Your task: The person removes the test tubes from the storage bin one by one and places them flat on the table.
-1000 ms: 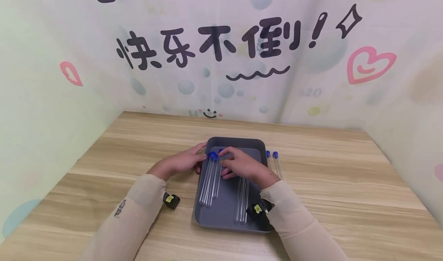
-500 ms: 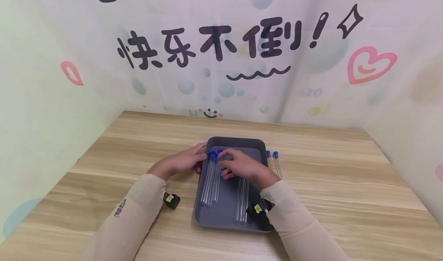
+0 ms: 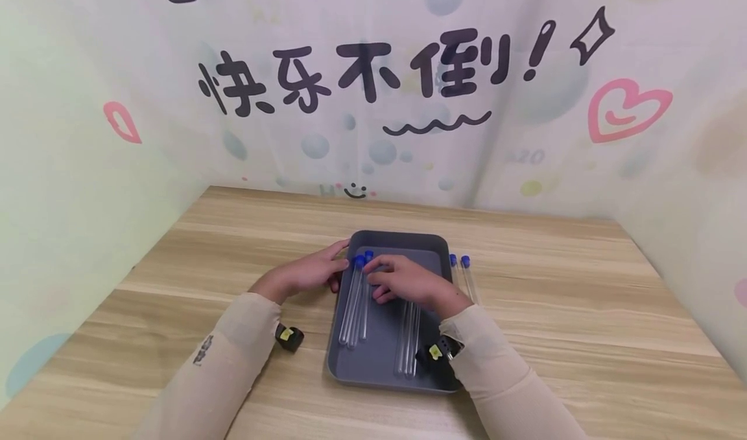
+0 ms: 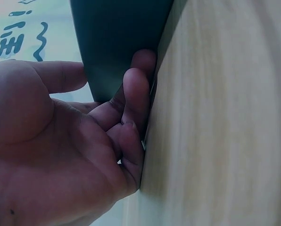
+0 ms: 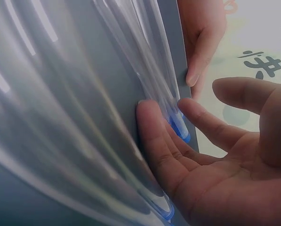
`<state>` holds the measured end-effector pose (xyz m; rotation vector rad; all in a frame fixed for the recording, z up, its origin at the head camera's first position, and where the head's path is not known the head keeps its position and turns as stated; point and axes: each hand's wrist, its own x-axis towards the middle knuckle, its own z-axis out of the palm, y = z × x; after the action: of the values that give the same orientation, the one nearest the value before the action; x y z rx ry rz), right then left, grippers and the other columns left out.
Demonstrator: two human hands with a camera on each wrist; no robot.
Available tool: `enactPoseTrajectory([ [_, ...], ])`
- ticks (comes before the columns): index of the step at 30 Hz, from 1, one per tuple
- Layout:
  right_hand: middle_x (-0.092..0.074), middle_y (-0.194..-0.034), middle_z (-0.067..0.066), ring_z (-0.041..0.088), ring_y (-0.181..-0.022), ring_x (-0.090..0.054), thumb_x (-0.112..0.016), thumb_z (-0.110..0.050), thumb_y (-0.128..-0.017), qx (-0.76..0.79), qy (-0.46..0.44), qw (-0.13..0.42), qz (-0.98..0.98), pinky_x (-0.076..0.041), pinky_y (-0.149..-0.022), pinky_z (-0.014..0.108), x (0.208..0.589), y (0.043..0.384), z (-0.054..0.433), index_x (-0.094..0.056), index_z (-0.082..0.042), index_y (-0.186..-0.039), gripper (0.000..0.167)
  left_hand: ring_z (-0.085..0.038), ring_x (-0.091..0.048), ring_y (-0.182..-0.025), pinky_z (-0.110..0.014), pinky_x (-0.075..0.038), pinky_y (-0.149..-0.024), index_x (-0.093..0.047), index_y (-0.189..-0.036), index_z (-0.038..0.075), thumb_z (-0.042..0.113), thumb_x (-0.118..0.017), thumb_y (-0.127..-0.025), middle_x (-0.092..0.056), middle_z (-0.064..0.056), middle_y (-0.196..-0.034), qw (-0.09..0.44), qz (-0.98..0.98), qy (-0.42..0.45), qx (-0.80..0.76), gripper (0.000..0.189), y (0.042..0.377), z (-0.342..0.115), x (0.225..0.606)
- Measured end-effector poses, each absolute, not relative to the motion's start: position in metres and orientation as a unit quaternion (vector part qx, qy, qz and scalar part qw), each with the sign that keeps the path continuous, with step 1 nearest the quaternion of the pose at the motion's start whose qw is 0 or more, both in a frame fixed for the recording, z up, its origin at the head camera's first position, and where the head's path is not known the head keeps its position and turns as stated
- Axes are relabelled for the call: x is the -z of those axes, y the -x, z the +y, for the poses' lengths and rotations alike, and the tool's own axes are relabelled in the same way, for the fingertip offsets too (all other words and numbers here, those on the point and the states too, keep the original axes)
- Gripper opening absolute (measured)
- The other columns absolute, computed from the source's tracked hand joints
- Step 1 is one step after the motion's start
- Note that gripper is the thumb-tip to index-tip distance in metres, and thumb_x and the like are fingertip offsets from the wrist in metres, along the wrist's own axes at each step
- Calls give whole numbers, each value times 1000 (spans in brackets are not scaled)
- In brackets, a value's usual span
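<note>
Several clear test tubes [image 3: 353, 310] with blue caps lie lengthwise along the left side of a dark grey tray [image 3: 373, 370]. My right hand [image 3: 408, 280] is over the tray, its fingers loosely bent and touching the tubes just below their caps; in the right wrist view the thumb stands well apart from the fingers. More tubes [image 3: 403, 346] lie under my right wrist, their upper ends hidden in the head view. My left hand [image 3: 305, 274] holds the tray's left wall, thumb at the rim. In the left wrist view the curled fingers [image 4: 136, 92] press low against the outer wall.
Two more blue-capped tubes [image 3: 469, 278] lie on the wooden table [image 3: 572, 310] just right of the tray, partly hidden by my right arm. A printed cloth [image 3: 362, 155] hangs behind the table. Small black wrist cameras [image 3: 290, 337] are worn at both wrists.
The right fingertips have shifted slightly left, and the rightmost tube of the left group has slid left toward the others. My left hand and the tray have stayed put.
</note>
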<state>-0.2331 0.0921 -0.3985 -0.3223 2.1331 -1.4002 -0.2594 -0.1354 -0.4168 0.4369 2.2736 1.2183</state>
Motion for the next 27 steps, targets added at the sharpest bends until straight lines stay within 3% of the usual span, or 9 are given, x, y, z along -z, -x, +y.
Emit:
enactPoseTrajectory([
  [9,-63,-116,15,19,-87,-68,-54,-14,-103,522,125,272,798,-59,-81,34,398,233,92,-62,-3,-128,29,-21,-59,-80,-33,-44,-88,-9,-162,22,23,-33,-108,-59,-10,-99,259,843,-164,-443,58,258,-136,413],
  [19,-59,-110,16,20,-85,-71,-65,-5,-93,559,131,234,784,-60,-78,36,401,235,95,-62,0,-122,29,-23,-60,-82,-36,-44,-92,-11,-162,24,24,-34,-109,-60,-10,-93,260,840,-158,-448,58,259,-135,414],
  [27,-58,-109,16,20,-85,-70,-70,-5,-90,571,131,206,784,-60,-80,35,400,235,94,-64,0,-117,28,-23,-59,-85,-40,-41,-98,-12,-162,27,25,-32,-109,-60,-10,-100,266,840,-151,-448,56,258,-135,413],
])
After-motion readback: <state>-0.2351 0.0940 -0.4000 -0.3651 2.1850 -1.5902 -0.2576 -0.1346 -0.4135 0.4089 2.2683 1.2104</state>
